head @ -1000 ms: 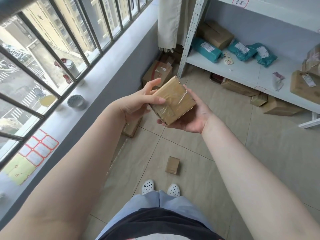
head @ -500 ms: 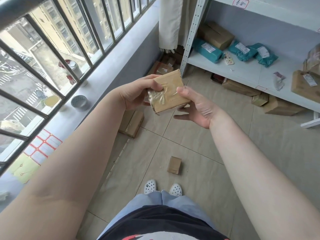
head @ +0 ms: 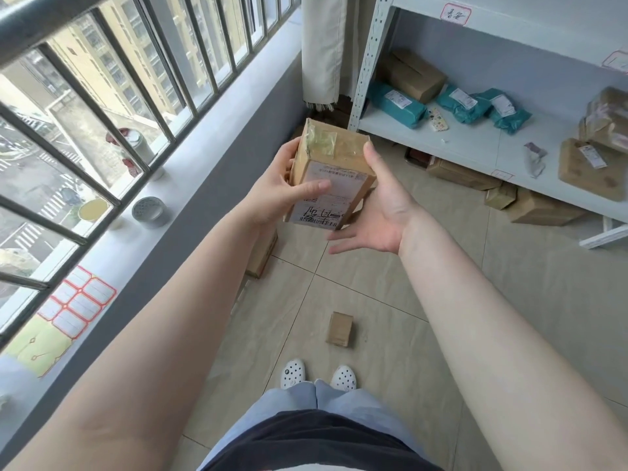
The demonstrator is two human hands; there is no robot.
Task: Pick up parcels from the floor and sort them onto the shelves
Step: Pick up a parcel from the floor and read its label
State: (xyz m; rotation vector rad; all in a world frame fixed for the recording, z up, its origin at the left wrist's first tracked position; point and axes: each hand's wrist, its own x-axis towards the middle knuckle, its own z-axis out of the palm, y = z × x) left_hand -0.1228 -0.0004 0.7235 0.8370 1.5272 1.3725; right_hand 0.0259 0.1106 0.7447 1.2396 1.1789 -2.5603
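Note:
I hold a small taped cardboard parcel [head: 331, 171] at chest height, its white shipping label turned up toward me. My left hand [head: 277, 192] grips its left side with the thumb across the label. My right hand [head: 380, 202] supports its right side and underside, fingers spread. Another small brown parcel [head: 339, 329] lies on the floor tiles in front of my feet. The white shelf [head: 475, 144] stands to the right and carries teal bags [head: 394, 103] and brown boxes [head: 413, 74].
A grey wall with a window ledge [head: 190, 158] and bars runs along the left; a tape roll [head: 149, 211] and label sheets [head: 76, 302] sit on the ledge. More boxes [head: 540, 207] lie under the shelf and one [head: 261, 249] by the wall below my hands.
I have turned the parcel over in my hands so that its labelled face points up. Both hands shifted their hold; the right hand moved from the side to under the box.

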